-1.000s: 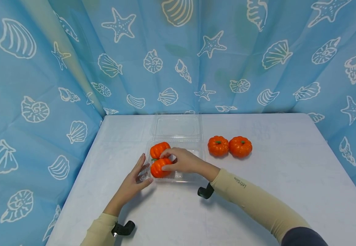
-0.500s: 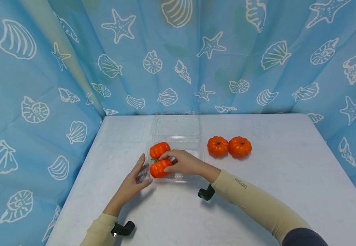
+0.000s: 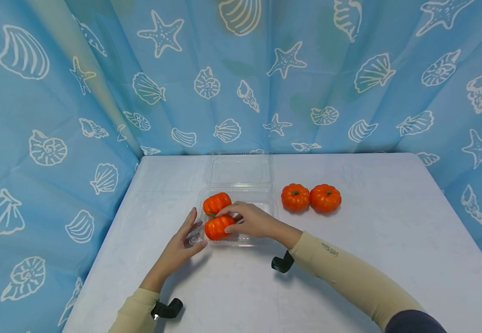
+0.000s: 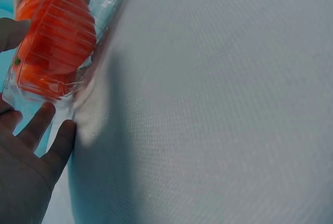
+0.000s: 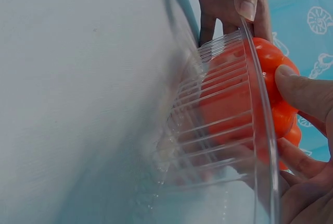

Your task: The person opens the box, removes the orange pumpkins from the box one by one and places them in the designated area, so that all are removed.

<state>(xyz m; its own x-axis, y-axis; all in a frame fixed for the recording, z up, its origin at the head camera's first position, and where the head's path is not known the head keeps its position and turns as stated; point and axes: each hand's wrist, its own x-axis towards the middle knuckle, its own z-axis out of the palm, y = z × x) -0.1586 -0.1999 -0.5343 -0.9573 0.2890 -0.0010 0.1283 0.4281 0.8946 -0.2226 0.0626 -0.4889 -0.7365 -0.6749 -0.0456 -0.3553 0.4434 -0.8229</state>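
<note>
A clear plastic clamshell box [image 3: 255, 241] lies with its lid [image 3: 241, 171] folded back. Two orange toy pumpkins stand in its left half, a rear one [image 3: 216, 203] and a front one [image 3: 217, 228]. My right hand [image 3: 254, 219] pinches the front pumpkin between thumb and fingers, as the right wrist view also shows. My left hand [image 3: 178, 249] is at the box's front left corner, fingers fairly straight and thumb apart. In the right wrist view its thumb is at the box rim [image 5: 265, 114]; contact is hard to tell. The ribbed wall partly veils the front pumpkin [image 4: 60, 31].
Two more orange pumpkins, one on the left [image 3: 295, 198] and one on the right [image 3: 326, 199], sit side by side on the white table [image 3: 349, 259], right of the box. A blue curtain [image 3: 241, 69] with shell patterns hangs behind the table and along both sides.
My right hand has shifted very slightly right, its thumb farther toward the front pumpkin's right side. That pumpkin has barely moved. My left hand keeps its place.
</note>
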